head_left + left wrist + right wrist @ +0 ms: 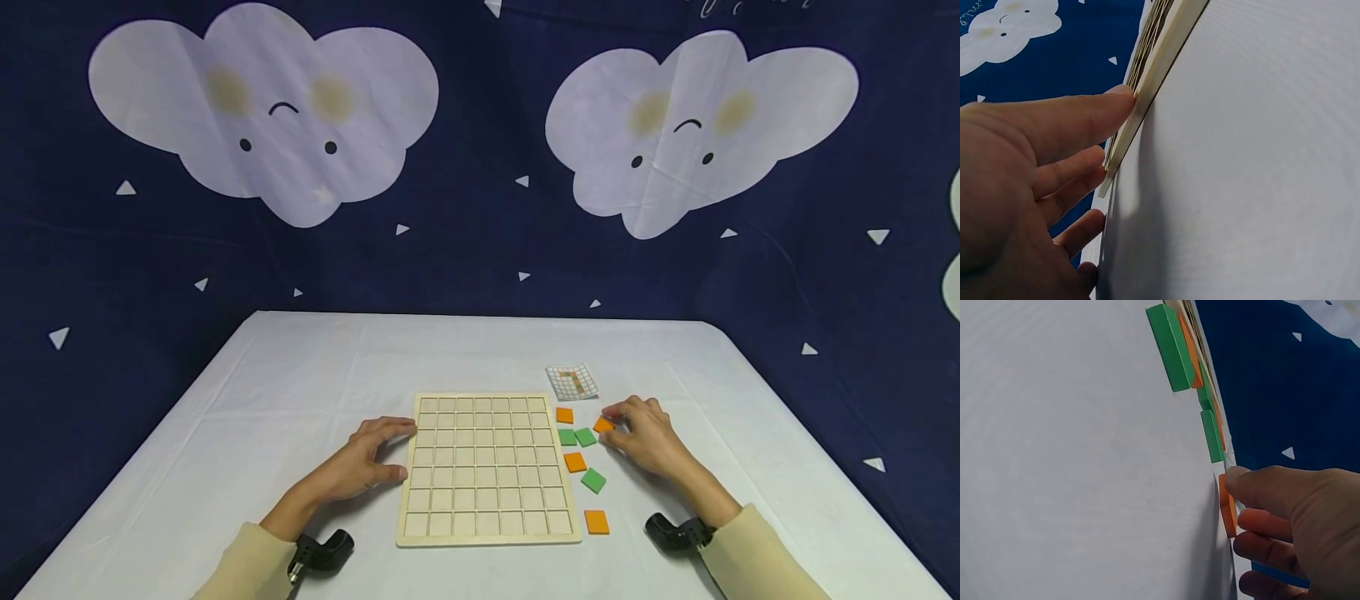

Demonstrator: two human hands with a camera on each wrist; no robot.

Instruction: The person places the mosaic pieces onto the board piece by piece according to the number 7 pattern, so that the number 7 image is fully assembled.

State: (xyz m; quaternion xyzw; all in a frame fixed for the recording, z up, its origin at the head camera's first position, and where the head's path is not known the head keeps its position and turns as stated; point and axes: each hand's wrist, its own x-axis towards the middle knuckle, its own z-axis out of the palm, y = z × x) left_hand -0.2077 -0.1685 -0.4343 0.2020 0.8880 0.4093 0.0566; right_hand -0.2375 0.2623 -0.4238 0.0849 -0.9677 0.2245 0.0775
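A pale wooden grid board [487,538] lies flat on the table, its squares bare. At its left edge rests my left hand [360,467], thumb and forefinger spread apart and touching the rim. The left wrist view shows the thumb [1085,115] against the board's side [1154,81]. To the right of the board, my right hand [648,437] pinches an orange square tile [603,425] between thumb and fingers. In the right wrist view that orange tile [1227,509] is at the table surface, its far side partly hidden by the fingers.
Between board and right hand lie three green tiles [593,481] and three more orange tiles [597,522], some close against the board's edge. A small printed pattern card [572,382] lies beyond them. A dark blue cloth with clouds [480,250] hangs behind the white-covered table [337,358].
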